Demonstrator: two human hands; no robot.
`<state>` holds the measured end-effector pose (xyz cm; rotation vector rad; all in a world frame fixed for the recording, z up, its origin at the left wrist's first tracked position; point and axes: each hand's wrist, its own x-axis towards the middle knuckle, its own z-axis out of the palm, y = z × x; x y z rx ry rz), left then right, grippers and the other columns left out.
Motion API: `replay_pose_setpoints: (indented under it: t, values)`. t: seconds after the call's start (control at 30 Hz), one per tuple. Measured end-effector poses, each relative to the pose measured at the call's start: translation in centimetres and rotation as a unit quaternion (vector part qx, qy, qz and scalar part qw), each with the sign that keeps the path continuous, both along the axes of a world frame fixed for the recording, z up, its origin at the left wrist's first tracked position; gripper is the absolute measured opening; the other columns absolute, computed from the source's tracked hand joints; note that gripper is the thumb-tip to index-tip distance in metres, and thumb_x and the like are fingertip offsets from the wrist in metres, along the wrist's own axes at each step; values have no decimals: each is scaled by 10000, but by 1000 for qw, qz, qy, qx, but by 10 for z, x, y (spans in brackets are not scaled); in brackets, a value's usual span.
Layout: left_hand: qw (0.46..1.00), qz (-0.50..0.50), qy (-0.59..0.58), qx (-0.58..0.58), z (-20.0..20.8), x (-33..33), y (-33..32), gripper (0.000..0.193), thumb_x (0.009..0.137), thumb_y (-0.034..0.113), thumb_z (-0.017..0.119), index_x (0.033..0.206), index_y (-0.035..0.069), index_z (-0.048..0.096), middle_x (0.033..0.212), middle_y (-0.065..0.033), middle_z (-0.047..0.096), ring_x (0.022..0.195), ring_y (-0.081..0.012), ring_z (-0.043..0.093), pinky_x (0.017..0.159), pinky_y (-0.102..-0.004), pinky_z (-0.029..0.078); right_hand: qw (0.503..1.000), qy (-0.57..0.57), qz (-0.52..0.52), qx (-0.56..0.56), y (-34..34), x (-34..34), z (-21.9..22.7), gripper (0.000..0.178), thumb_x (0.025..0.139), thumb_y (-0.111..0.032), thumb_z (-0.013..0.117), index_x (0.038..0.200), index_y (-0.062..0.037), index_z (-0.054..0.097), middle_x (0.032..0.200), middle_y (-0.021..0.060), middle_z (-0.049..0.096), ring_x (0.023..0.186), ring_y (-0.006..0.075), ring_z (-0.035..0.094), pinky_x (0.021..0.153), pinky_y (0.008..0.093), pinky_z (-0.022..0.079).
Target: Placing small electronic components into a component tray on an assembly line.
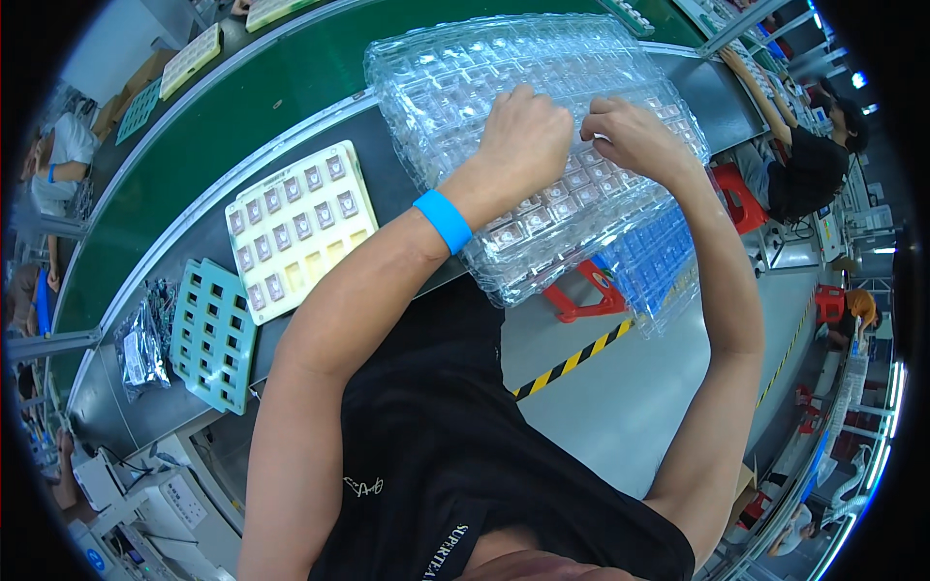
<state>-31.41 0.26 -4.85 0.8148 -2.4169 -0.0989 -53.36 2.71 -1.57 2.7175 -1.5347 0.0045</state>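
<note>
Head view: black shirt [436, 455] nearest. Teal grid tray [213, 334] and cream tray [298, 225] with small components on bench edge [126, 407]. Left hand [528, 136], blue wristband [444, 220], fisted on clear blister-tray stack [465, 77]. Right hand [630, 131] fingers curled, pinching at stack; grip contents cannot tell. Green conveyor belt [223, 107] beyond.

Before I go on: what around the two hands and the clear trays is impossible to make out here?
- Head view: left hand is a closed fist; its fingertips and anything pinched are hidden.
- Right hand: fingertips curl under, contents hidden.
- Clear tray stack: layer count lost in glare.
- Small parts in the pockets: too small to identify.
</note>
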Motion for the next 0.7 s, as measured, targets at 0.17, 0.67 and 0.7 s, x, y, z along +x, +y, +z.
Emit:
replay_pose_setpoints:
  t: [0.17,0.67,0.7]
  values:
    - [998,20,37,-38,38,42,-10,171,749,130,665,698,-23,725,709,-249,664,685,-437,663,709,-527,538,999,-5,-33,26,2,-12,-4,120,827,-83,729,918,-32,670,978,153,647,999,387,640,853,480,513]
    - [930,339,-28,139,-3,263,97,131,768,147,744,733,23,723,835,-132,653,863,-321,559,785,-418,474,999,-34,19,-29,8,7,18,64,865,-1,651,926,-3,630,924,150,590,904,366,620,777,461,495]
    - [929,343,-26,137,-7,267,100,131,768,147,744,733,23,723,835,-132,653,863,-321,559,785,-418,474,999,-43,5,-29,11,10,22,62,871,-7,655,930,-3,635,924,151,595,900,366,623,776,459,495]
